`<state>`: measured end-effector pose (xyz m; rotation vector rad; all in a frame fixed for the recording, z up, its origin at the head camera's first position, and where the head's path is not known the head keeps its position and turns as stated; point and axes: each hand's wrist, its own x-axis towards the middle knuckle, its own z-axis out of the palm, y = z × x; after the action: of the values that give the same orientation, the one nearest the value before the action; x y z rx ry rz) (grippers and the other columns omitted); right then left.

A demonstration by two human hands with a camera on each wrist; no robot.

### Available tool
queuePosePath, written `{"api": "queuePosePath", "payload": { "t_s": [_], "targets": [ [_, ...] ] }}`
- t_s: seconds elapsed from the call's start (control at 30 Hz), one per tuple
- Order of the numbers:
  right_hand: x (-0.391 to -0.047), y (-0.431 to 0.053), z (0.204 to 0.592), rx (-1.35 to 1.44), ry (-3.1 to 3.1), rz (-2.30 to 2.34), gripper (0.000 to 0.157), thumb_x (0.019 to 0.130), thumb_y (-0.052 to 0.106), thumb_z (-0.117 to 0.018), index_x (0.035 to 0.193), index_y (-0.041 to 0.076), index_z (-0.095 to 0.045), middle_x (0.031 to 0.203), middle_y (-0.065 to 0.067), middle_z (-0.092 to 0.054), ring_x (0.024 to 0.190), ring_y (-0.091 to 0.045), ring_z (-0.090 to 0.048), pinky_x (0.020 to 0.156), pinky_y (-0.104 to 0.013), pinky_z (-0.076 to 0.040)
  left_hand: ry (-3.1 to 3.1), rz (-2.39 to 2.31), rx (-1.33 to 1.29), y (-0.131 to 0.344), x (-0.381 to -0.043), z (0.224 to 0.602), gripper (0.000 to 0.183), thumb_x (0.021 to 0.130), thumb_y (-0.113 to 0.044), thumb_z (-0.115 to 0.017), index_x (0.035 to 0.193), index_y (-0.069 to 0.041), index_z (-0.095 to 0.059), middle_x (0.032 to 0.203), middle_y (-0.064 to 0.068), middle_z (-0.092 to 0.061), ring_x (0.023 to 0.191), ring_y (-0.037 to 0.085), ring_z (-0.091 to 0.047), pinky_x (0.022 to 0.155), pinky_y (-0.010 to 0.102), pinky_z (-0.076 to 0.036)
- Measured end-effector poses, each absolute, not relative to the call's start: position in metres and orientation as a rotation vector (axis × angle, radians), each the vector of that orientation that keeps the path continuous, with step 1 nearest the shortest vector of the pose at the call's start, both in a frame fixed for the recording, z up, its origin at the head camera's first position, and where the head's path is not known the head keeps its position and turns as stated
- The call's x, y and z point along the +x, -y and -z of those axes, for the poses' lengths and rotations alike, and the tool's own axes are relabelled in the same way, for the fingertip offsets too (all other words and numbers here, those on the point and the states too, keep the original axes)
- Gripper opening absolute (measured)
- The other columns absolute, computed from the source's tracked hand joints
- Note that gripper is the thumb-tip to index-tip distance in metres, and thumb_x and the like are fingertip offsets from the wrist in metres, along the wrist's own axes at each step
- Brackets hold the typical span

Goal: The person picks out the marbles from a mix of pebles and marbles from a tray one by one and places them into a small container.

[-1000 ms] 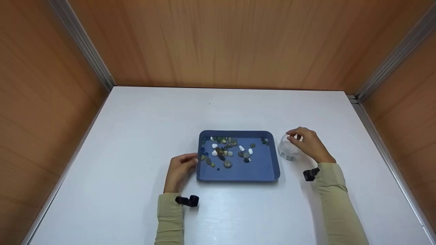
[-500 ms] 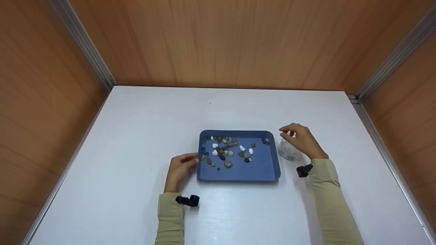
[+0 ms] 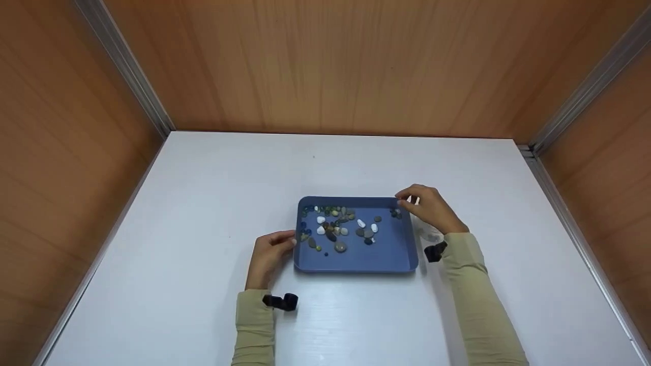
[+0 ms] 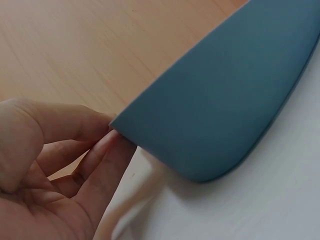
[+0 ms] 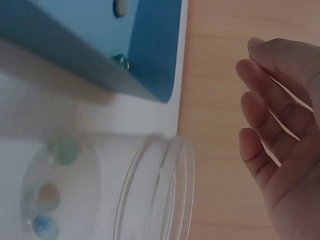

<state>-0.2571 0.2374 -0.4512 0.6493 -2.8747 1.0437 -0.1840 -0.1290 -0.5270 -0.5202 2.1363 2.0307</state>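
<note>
My right hand (image 3: 431, 208) looks empty, fingers loosely bent, tips at the far right corner of the tray (image 3: 376, 259); can't tell if they touch it. My left hand (image 3: 265, 254) meets the tray's left edge; pinching or just resting, unclear. Green marbles (image 3: 395, 212) bunch in that far corner, so a hasty grab could roll them off or jam them against the wall. Pebbles (image 3: 340, 247) lie further left. The clear jar (image 5: 155, 185) stands just right of the tray, by my wrist: a low swing back could tip it and spill its marbles (image 5: 47, 195).
</note>
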Motion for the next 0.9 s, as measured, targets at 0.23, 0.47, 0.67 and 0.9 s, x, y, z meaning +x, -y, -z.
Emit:
{"api": "queuePosePath", "payload": {
  "t_s": [0.23, 0.47, 0.67, 0.9],
  "targets": [
    [-0.261, -0.218, 0.451, 0.692, 2.884, -1.114, 0.018, 0.091, 0.013, -0.066, 0.107, 0.007, -0.072, 0.100, -0.008, -0.069, 0.085, -0.018, -0.056, 0.071, -0.030, -0.047, -2.141, -2.029, -0.505, 0.129, -0.184, 0.529, 0.026, 0.084, -0.002, -0.067, 0.109, -0.002, -0.071, 0.109, 0.014, -0.069, 0.096, 0.017, -0.064, 0.082, 0.029, -0.055],
    [-0.265, -0.201, 0.454, 0.721, 2.909, -1.141, 0.019, 0.091, 0.011, -0.065, 0.107, 0.002, -0.071, 0.102, -0.010, -0.069, 0.088, -0.021, -0.061, 0.076, -0.034, -0.051, -2.152, -2.017, -0.506, 0.130, -0.184, 0.528, 0.025, 0.084, -0.003, -0.068, 0.109, -0.003, -0.072, 0.111, 0.013, -0.069, 0.099, 0.018, -0.063, 0.084, 0.029, -0.055],
    [-0.268, -0.186, 0.461, 0.807, 2.909, -1.119, 0.019, 0.091, 0.009, -0.065, 0.106, 0.000, -0.071, 0.099, -0.012, -0.069, 0.087, -0.022, -0.062, 0.077, -0.036, -0.052, -2.147, -2.010, -0.521, 0.128, -0.184, 0.528, 0.025, 0.085, -0.005, -0.068, 0.109, -0.003, -0.072, 0.111, 0.013, -0.069, 0.098, 0.017, -0.063, 0.083, 0.029, -0.054],
    [-0.271, -0.173, 0.469, 0.835, 2.955, -1.152, 0.022, 0.092, 0.011, -0.064, 0.110, 0.000, -0.070, 0.097, -0.011, -0.068, 0.080, -0.019, -0.062, 0.068, -0.031, -0.052, -2.133, -2.051, -0.509, 0.126, -0.184, 0.528, 0.026, 0.084, -0.002, -0.067, 0.109, 0.000, -0.071, 0.108, 0.015, -0.069, 0.093, 0.016, -0.064, 0.080, 0.026, -0.055]
  ]
}}
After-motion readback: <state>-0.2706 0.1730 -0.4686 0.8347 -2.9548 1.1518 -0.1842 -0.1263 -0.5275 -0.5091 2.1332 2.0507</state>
